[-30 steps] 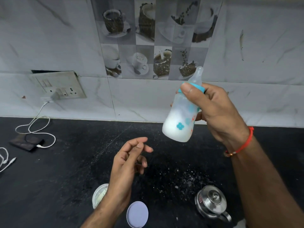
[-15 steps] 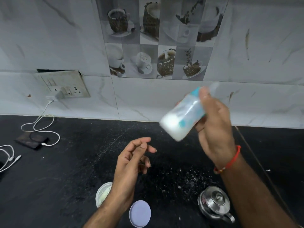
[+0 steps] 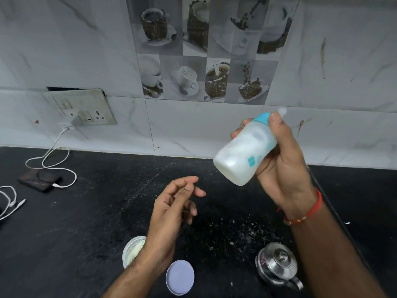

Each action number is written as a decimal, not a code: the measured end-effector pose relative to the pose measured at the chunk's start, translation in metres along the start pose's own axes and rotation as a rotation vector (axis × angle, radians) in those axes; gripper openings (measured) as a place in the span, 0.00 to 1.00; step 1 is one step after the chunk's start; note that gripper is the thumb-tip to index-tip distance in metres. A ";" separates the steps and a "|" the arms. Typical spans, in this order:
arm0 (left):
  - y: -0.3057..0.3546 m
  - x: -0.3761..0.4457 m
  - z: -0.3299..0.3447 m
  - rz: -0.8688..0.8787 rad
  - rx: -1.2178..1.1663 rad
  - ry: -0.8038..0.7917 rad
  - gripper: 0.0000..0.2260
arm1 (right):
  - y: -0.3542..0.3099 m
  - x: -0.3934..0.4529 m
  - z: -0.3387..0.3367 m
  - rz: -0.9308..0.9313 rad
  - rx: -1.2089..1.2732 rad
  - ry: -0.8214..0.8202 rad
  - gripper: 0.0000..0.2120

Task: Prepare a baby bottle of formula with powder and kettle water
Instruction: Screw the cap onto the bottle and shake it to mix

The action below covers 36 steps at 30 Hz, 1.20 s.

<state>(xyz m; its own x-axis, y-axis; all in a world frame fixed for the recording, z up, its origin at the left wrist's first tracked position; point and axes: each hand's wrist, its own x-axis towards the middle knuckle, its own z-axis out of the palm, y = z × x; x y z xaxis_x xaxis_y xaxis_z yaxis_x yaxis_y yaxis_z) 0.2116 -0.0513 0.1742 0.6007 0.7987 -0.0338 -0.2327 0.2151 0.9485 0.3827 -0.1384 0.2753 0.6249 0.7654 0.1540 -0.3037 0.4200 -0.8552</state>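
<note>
Looks like the mixing step: the capped bottle [image 3: 243, 154] is held tilted in the right hand [image 3: 283, 166] grip, left hand [image 3: 171, 209] loose, empty. More shaking probably needed.

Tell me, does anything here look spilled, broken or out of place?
Yes. White specks of powder lie scattered on the black counter beside the kettle. The switch plate sits crooked on the wall, with a dark gap above it.

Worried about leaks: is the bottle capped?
Capped: the baby bottle, tilted in the right hand, wears its blue collar and teat.
</note>
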 end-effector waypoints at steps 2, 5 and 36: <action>0.000 -0.001 0.000 0.002 0.009 -0.002 0.08 | -0.004 0.003 -0.001 -0.006 0.005 -0.022 0.23; 0.000 -0.001 0.000 0.003 0.013 -0.001 0.09 | -0.006 0.005 -0.004 -0.025 0.004 -0.057 0.21; -0.004 0.000 -0.007 -0.011 -0.019 0.009 0.11 | -0.023 0.007 -0.003 -0.015 -0.593 -0.064 0.19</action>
<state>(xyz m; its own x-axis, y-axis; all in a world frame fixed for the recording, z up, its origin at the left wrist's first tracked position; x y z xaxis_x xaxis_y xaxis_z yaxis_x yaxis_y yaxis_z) 0.2074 -0.0482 0.1686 0.5968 0.8010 -0.0474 -0.2404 0.2349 0.9418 0.3959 -0.1436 0.2945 0.5759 0.7970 0.1820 0.1694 0.1014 -0.9803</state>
